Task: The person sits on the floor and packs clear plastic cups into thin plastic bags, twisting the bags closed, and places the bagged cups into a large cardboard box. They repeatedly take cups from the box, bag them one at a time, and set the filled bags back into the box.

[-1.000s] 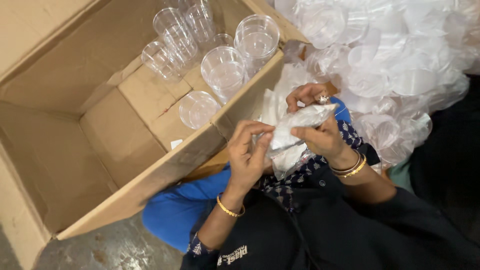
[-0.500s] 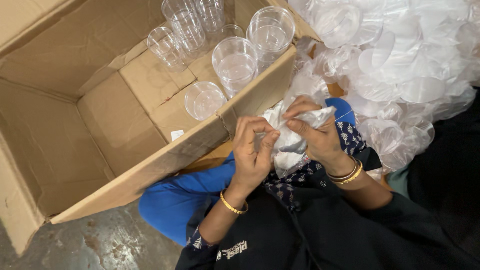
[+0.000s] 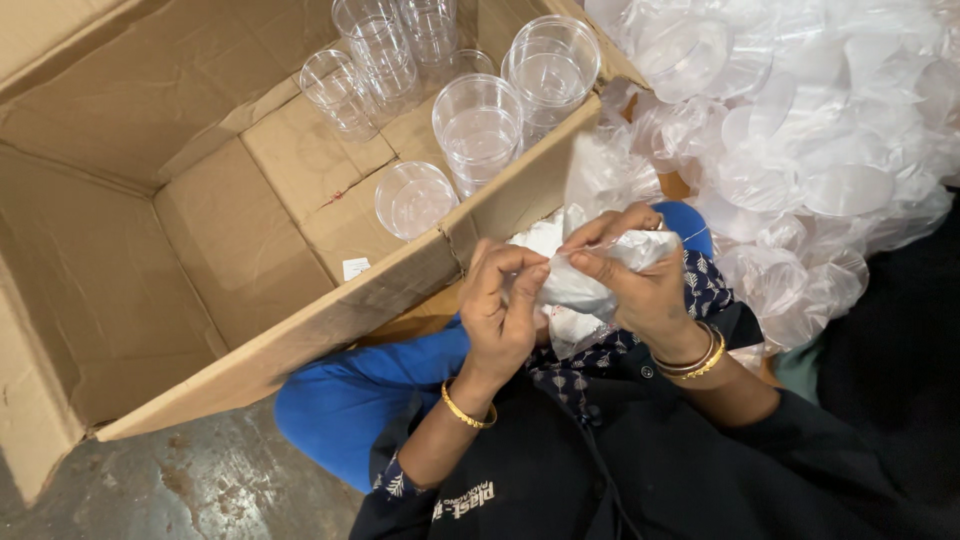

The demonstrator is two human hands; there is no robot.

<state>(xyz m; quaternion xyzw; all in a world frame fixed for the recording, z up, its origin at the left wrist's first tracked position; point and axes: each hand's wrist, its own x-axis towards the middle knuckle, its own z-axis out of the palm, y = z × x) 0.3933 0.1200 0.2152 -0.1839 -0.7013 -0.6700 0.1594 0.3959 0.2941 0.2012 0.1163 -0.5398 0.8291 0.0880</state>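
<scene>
Left hand [image 3: 505,310] shifted onto plastic bag [image 3: 590,280], right hand [image 3: 640,285] grip holding it, cardboard box [image 3: 250,240] (clear cups [image 3: 478,135] inside) beside.

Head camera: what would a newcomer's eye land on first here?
Probably the big open cardboard box filling the left side, with stacks of clear plastic cups standing at its far end. Next, at centre, the left hand and right hand together grip a crumpled clear plastic wrapper just outside the box wall. A heap of bagged clear cups fills the upper right.
</scene>
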